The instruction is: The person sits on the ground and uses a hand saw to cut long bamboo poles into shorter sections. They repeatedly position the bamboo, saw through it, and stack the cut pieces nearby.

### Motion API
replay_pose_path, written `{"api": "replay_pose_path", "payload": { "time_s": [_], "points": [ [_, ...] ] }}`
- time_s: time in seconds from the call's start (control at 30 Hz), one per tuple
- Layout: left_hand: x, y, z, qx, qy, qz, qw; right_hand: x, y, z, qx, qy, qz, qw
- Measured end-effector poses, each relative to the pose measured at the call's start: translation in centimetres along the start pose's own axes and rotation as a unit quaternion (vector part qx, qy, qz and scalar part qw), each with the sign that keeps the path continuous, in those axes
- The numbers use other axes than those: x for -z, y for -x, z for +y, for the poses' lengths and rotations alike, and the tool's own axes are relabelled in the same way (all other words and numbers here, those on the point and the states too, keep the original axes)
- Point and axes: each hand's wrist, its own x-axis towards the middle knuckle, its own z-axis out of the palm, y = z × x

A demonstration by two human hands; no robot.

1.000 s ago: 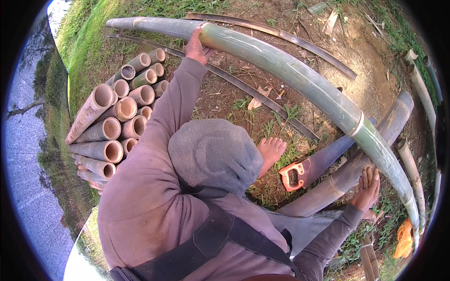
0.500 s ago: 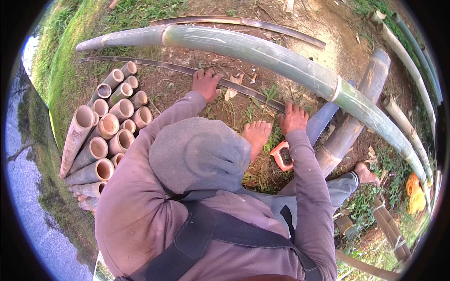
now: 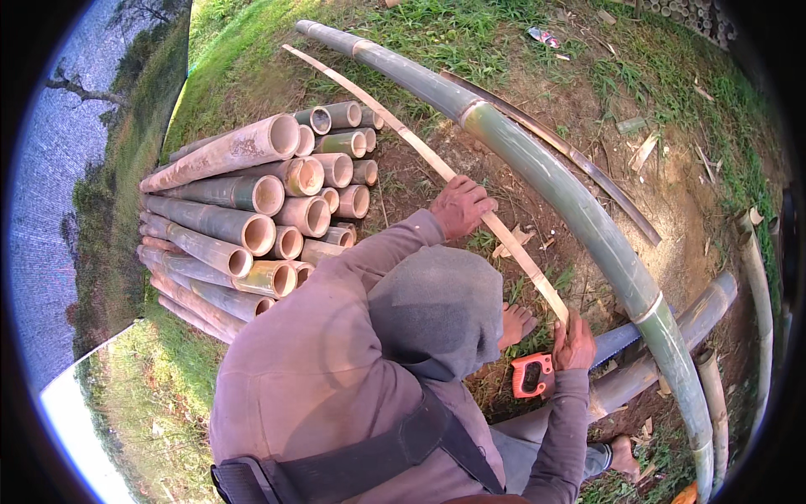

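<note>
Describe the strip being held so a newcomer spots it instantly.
Start at the long green bamboo pole arcing from upper middle to lower right. Between it and the stacked bamboo tubes on the left runs a thin strip, its near end by the orange-handled saw. Unlike the dark strip beyond the pole, it shows a pale tan face.

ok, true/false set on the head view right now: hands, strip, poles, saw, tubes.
1. The left hand and right hand both touch the pale strip. True.
2. The left hand is at the pale strip's near end. False: the right hand is; the left is farther along it.
3. The long green pole crosses over the grey pole. True.
4. The saw has a green handle. False: it is orange.
5. The stacked tubes lie to the left of the left hand. True.
</note>
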Motion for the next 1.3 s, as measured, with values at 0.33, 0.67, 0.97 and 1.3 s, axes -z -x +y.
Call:
{"api": "replay_pose_path", "payload": {
  "time_s": [0.33, 0.67, 0.97, 1.3],
  "points": [
    [2.3, -3.3, 0.0, -0.034, 0.000, 0.103, 0.994, 0.7, -1.4, 0.0, 0.032, 0.002, 0.099, 0.995],
    [0.5, -4.2, -1.0, -0.015, 0.002, 0.102, 0.995, 1.9, -3.2, -0.2, 0.006, 0.030, 0.074, 0.997],
    [0.5, -4.1, -1.3, -0.016, 0.014, 0.105, 0.994, 2.1, -3.5, 0.0, 0.039, 0.036, 0.113, 0.992],
    [2.5, -8.6, 1.3, -0.030, 0.087, 0.066, 0.993, 9.0, -6.8, 1.3, 0.062, 0.112, 0.182, 0.975]
  ]
}}
